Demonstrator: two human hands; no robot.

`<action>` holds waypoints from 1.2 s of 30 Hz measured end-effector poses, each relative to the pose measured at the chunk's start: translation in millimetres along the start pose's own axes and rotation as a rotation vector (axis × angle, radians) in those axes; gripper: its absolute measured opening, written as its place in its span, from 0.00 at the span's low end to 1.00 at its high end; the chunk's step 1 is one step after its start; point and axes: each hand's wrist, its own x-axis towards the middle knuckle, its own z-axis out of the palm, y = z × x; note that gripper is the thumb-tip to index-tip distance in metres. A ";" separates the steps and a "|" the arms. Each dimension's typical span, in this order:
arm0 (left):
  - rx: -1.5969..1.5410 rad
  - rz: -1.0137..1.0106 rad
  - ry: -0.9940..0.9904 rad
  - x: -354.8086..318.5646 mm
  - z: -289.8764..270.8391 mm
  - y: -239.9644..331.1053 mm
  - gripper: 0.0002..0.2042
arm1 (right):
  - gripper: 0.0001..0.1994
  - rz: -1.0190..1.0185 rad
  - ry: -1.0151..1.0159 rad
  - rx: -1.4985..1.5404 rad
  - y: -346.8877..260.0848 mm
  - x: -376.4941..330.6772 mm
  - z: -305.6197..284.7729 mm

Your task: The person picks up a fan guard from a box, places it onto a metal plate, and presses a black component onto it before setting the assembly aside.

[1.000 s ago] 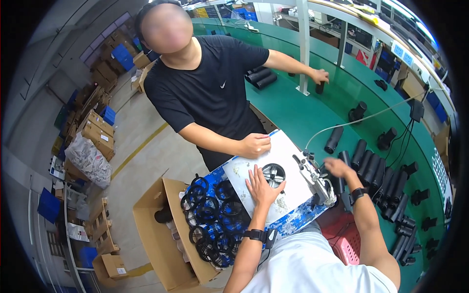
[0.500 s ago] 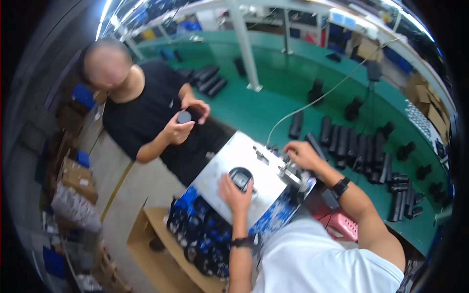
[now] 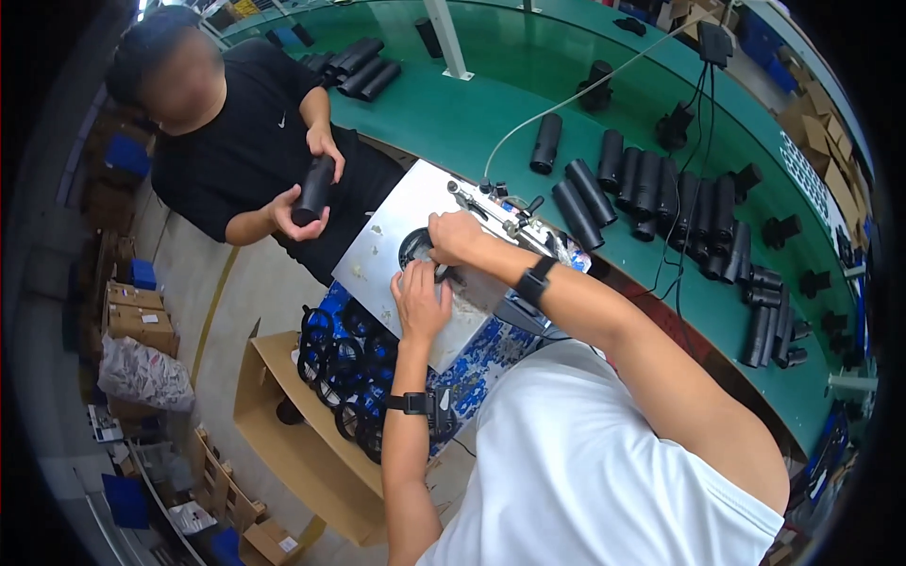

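A round black ring-shaped part [image 3: 407, 247] lies on the pale metal top [image 3: 366, 262] of a small work stand. My left hand [image 3: 421, 300] is closed against its near side, fingers curled at the rim. Over the right side of the same part, my right hand [image 3: 458, 238] is bent down with its fingers drawn together. What sits between those fingertips is hidden by the hand. Just beyond my right hand is a metal clamp fixture [image 3: 505, 215] with a lever, mounted at the far right edge of the top.
A co-worker at the left holds a black cylinder [image 3: 314, 191]. Many black rings [image 3: 344, 363] hang or lie below the stand, beside an open cardboard box [image 3: 274, 415]. Several black tubes [image 3: 646, 184] stand and lie on the green bench [image 3: 491, 113]. Black cables [image 3: 681, 255] droop over it.
My right hand has moved left from the clamp fixture onto the round part. My left hand has shifted to its near side. The co-worker has turned the cylinder lengthwise. The view has shifted.
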 end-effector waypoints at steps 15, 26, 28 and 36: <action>-0.065 0.154 -0.150 10.3 5.5 -14.1 0.10 | 0.15 -0.208 -0.341 -0.294 -8.0 53.7 -2.5; -0.169 -0.257 0.158 -51.9 -21.0 27.5 0.19 | 0.16 -0.172 -0.096 -0.079 -21.9 -37.2 -37.1; -0.263 -0.432 0.303 -91.5 -33.6 34.0 0.16 | 0.16 -0.173 -0.152 0.108 -20.7 -74.0 -56.3; 0.025 -0.872 0.354 -245.9 -61.3 28.5 0.11 | 0.15 -0.414 -0.760 0.331 34.1 -148.2 -21.2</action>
